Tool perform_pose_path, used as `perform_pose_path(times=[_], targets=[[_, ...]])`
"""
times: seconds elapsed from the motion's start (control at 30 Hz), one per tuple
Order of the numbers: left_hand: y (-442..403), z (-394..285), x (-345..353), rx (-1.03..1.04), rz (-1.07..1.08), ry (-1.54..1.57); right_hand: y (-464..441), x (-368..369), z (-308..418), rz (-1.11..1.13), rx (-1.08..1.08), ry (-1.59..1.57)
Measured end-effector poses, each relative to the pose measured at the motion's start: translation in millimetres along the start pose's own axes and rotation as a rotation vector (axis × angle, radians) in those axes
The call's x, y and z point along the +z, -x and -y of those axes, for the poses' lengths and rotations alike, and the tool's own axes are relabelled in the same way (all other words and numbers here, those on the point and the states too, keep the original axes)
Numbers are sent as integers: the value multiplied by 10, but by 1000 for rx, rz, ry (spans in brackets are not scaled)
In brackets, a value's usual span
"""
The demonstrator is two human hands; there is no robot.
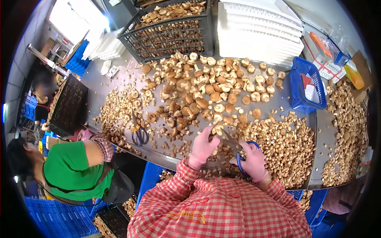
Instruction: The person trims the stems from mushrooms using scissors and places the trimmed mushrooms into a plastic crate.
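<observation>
My left hand (203, 146), in a pinkish glove, pinches a mushroom (217, 130) above the metal table. In my right hand (253, 162), gloved the same way, are scissors with blue handles (239, 157). Their blades point up and left, right beside the mushroom; whether they touch its stem I cannot tell. Whole brown mushrooms (214, 96) lie loose beyond my hands. A heap of small cut stems (279, 148) spreads to the right of my right hand. Another pair of scissors (139, 135) lies on the table to the left.
A black crate of mushrooms (170, 37) and stacked white trays (258, 33) stand at the back. A blue basket (305, 89) sits at right, near another stem pile (345, 131). At left, a person in green (71, 166) stands near another person holding a dark crate (69, 105).
</observation>
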State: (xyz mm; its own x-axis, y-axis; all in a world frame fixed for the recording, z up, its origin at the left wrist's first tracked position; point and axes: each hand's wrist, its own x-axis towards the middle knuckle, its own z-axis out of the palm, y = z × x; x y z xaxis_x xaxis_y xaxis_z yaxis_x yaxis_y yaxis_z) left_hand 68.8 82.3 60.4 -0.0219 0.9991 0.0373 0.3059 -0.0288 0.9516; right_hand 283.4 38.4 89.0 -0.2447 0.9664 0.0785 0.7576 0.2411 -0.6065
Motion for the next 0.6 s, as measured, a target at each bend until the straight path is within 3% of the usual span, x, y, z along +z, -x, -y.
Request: perform_pose_path(times=[0.03,0.1,0.23,0.3,0.37,0.4,0.43,0.53,0.57,0.6], targets=[[16,-47,-22,2,0,0,-1,10,-1,-2,-1,1],[60,-215,-94,111,-71,-317,-7,55,2,-26,0,111],[87,-161,-182,-1,-40,-384,61,225,-86,43,62,3],[87,-122,-263,-48,20,-351,78,298,-89,-27,-48,-94],[107,-6,-288,-222,13,36,81,338,-62,-47,-75,-117],[119,-126,-304,-533,-47,561,78,341,-52,-37,-76,-162],[126,-60,-351,-600,-18,887,64,340,-43,-27,-79,-207],[169,437,-284,-443,55,1115,36,322,-13,61,-18,-255],[167,644,-256,-327,50,823,-3,276,26,72,-14,-257],[176,677,-243,-309,26,778,-70,210,87,81,-100,-181]])
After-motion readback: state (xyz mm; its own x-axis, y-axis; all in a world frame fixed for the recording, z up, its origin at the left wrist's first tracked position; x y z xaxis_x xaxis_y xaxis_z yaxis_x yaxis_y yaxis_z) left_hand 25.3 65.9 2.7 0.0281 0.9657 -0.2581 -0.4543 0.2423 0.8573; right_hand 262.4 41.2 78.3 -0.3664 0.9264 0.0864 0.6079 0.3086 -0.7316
